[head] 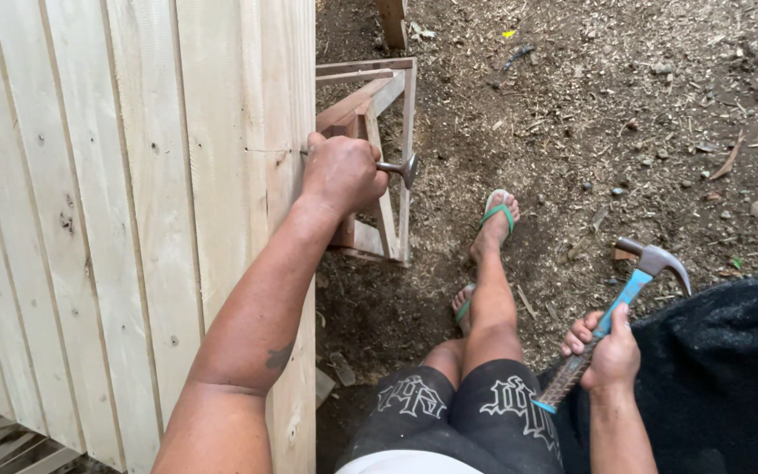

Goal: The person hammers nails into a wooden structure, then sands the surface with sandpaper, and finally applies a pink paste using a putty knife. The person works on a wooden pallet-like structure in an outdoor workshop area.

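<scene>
**Fingers, tools and timber: one worker at a plank panel**

Fingers of your left hand (341, 173) are closed around a metal punch-like tool (396, 166), its flared head sticking out to the right and its tip set against the edge of the pale plank panel (133, 219), apparently to keep it steady on one spot. Your right hand (608, 349) is wrapped tight around the blue-handled claw hammer (622, 303), gripped low on the handle and held off to the side, well apart from the panel. Item: small wooden frame (388, 132) beside the panel. Item: green flip-flops (495, 215) on dirt ground (616, 132) strewn with wood chips.
</scene>
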### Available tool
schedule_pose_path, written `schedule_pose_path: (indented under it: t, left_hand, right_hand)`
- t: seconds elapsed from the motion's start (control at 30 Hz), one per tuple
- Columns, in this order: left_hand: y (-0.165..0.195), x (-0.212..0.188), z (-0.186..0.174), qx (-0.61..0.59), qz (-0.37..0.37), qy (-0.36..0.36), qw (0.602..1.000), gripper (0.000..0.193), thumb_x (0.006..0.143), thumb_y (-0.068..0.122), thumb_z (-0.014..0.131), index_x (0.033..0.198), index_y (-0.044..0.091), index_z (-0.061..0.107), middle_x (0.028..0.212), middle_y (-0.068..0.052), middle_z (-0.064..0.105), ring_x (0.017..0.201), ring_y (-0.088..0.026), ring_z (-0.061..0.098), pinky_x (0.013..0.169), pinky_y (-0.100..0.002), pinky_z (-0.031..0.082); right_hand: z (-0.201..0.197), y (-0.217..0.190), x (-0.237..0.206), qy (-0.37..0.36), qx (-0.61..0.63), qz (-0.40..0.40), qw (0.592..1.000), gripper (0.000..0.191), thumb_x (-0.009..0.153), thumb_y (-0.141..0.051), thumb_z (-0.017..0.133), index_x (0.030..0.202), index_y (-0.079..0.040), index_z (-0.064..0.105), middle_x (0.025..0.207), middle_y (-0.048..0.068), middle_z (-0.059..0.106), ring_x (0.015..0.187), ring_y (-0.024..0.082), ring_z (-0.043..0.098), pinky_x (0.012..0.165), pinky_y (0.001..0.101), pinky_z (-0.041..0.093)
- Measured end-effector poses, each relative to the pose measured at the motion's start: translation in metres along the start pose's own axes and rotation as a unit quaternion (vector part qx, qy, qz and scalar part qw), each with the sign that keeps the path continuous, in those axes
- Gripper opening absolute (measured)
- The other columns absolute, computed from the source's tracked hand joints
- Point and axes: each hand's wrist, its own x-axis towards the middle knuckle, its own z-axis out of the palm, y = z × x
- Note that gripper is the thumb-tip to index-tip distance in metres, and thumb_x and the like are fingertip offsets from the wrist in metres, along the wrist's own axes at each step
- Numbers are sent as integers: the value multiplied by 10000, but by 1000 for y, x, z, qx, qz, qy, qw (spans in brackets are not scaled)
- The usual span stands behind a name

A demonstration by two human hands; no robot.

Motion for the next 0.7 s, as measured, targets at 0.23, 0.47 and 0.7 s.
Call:
schedule_pose_path:
  t: [0.23,0.47,0.7]
  left_hand:
    - [2,2,-2,29,-12,-59,998,299,923,186,580,675,170,747,598,-64,679,584,-207,667,882,-439,410]
    - [2,10,7,31,1,-5,999,208,895,227,634,733,161,745,620,-43,658,612,-220,636,833,-471,441]
    - [5,5,5,-12,-6,0,1000,151,890,263,676,833,153,763,743,-80,684,726,-242,677,851,-492,495]
  right_hand:
    - [7,-10,-14,2,-6,-25,1000,594,1148,-637,263,870,-149,457,674,-1,386,562,159,390,554,358,394]
    - [121,-78,-47,-52,273,-317,907,657,1033,-722,316,784,-131,461,662,4,408,550,147,391,549,318,386]
    - [246,63,-45,-355,178,184,899,567,1067,-637,401,821,-129,452,613,-6,391,470,168,369,463,350,371]
